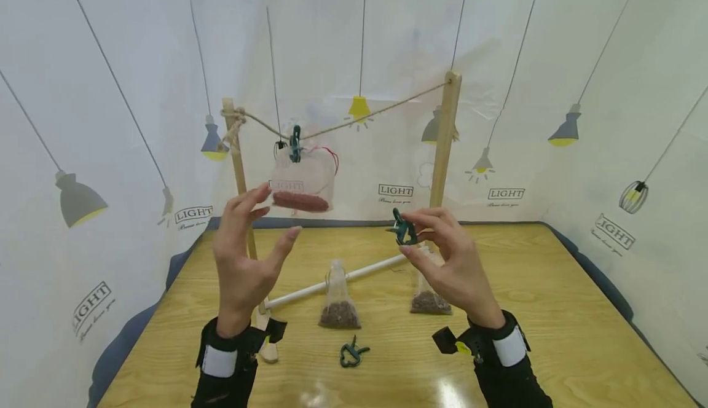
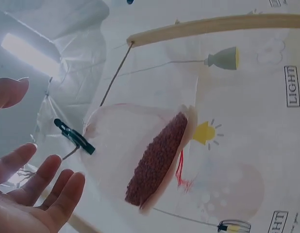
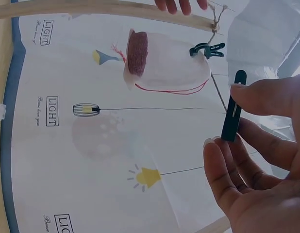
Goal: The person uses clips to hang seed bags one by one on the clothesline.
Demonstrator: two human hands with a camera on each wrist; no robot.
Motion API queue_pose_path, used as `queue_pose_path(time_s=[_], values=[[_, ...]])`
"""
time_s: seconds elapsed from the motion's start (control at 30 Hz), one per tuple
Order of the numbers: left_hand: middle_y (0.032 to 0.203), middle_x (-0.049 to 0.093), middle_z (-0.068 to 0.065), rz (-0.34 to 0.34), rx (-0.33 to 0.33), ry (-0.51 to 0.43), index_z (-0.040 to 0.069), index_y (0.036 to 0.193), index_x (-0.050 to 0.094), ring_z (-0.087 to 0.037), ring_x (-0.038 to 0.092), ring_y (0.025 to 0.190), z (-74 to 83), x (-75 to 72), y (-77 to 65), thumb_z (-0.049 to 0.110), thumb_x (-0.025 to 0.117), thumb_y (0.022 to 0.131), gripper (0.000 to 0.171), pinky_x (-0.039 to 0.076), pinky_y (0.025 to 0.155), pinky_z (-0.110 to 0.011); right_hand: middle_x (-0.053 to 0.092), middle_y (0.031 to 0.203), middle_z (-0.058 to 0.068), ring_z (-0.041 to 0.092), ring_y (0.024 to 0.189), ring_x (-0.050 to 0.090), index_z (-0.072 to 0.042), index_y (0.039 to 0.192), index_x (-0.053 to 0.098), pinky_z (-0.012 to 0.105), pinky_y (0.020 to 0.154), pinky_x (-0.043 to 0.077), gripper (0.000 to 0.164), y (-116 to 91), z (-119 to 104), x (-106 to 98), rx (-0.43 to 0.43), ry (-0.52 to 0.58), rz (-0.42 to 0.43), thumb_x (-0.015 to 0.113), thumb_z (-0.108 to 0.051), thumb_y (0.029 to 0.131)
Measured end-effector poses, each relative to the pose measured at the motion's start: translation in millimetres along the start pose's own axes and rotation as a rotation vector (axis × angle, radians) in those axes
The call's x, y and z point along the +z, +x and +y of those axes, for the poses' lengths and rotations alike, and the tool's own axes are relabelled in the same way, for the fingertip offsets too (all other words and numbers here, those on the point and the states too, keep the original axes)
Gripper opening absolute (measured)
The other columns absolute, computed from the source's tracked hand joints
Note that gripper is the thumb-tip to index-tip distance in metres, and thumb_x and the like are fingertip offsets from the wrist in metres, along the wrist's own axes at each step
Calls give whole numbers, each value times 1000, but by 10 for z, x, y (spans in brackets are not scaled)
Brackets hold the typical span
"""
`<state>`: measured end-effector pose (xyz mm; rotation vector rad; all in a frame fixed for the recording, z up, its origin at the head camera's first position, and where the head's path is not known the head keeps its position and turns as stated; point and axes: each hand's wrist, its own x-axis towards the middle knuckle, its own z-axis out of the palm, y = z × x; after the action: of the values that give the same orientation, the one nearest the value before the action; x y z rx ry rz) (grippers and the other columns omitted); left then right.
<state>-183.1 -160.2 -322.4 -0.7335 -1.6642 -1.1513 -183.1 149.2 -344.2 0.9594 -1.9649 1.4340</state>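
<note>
A sheer pouch (image 1: 303, 174) with dark red grains at its bottom hangs from a rope (image 1: 387, 110), held there by a green clip (image 1: 295, 144). My left hand (image 1: 243, 266) is raised beside the pouch, fingers and thumb spread apart, holding nothing. In the left wrist view the pouch (image 2: 157, 160) hangs just beyond those fingertips. My right hand (image 1: 456, 263) pinches a second green clip (image 1: 406, 231) between thumb and fingers, to the right of the pouch. The right wrist view shows this clip (image 3: 233, 107) edge-on, against the thumb.
Wooden posts, left (image 1: 239, 162) and right (image 1: 445, 144), carry the rope. A white rod (image 1: 362, 271) runs low between them. Two sheer pouches of dark grains, one in the middle (image 1: 339, 314) and one at right (image 1: 429, 302), stand on the table. Another green clip (image 1: 352, 354) lies nearer.
</note>
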Motion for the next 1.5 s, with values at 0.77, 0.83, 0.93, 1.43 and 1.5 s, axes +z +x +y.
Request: queue_pose_path(time_s=[0.77,0.83,0.93,1.43,1.5], values=[[127,60,-24,-367,-189,-482,-1,148,49,-24,62,119,270,522,-228,-4,76,88,66,59,100,-39,60,126,14,19,108,60,-1,135,63,25,88,59,53,-20,-219,258,-69,74,-94,74,13,85],[126,60,-23,-377,-202,-499,0,148,50,-25,62,119,278,537,-240,-4,75,89,64,59,100,-40,60,126,13,20,106,62,-1,135,62,26,86,60,53,-23,-225,277,-81,70,-105,74,12,85],[123,61,-23,-385,-220,-527,-2,146,51,-22,63,117,287,553,-257,-4,74,90,60,60,98,-39,60,126,14,22,106,63,0,134,62,26,85,60,53,-25,-221,302,-89,90,-117,75,13,85],[112,63,-24,-382,-237,-544,-7,130,61,-14,66,108,275,577,-276,-6,71,91,40,62,94,-36,58,129,15,20,110,63,0,134,62,23,88,59,50,-36,-227,314,-54,107,-136,73,12,87],[112,63,-23,-382,-228,-527,-7,130,62,-14,66,108,276,570,-276,-7,72,91,40,62,94,-37,58,129,15,19,111,62,0,134,62,23,88,59,49,-38,-226,316,-49,109,-139,73,12,87]])
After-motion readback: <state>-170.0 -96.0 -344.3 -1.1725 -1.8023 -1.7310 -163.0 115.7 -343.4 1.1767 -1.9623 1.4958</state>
